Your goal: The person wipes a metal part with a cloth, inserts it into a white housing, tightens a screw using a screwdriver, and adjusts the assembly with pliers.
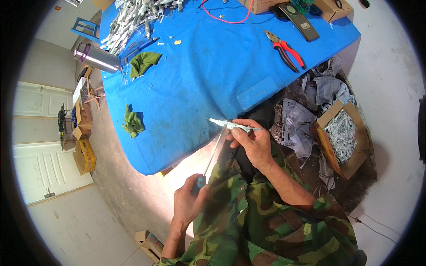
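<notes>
My left hand (190, 199) is closed round the blue handle of a screwdriver (214, 155), whose long metal shaft slants up and to the right. Its tip meets a slim, white, pen-shaped part (219, 122) with a thin pointed end, just off the near edge of the blue-covered table. That part lies in the fingers of my right hand (255, 144), its point facing left and a thin dark end sticking out to the right. Exactly where the screwdriver tip touches it is too small to tell.
On the blue table (191, 80) lie red-handled pliers (286, 51), two green cloths (144, 63), a steel flask (98, 57), a pile of similar white parts (133, 22) and a red wire (230, 22). A cardboard box (361, 146) of small white pieces stands at right.
</notes>
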A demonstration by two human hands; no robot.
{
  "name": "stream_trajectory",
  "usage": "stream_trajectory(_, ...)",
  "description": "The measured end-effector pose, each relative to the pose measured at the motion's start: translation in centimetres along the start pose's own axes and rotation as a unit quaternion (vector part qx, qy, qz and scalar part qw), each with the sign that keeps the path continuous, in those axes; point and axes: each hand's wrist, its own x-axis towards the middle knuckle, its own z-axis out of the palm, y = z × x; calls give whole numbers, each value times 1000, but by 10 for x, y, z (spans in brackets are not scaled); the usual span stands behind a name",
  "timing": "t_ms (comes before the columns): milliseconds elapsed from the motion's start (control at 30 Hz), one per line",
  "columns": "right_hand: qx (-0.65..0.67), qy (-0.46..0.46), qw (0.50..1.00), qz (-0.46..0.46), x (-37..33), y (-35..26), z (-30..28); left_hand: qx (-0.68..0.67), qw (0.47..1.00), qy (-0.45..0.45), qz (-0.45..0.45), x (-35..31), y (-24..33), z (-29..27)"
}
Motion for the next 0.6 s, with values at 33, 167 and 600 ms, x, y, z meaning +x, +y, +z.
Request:
stream_trajectory(33,-15,-2,1000,0,-2,0,1,13,1000,5,12,-1,1,1)
stream_trajectory(167,-31,-5,999,-3,-1,0,-1,46,997,21,51,-3,3,8)
stream_trajectory(600,-81,-64,994,-37,1,8,-12,-203,968,-119,-89,5,-1,-37)
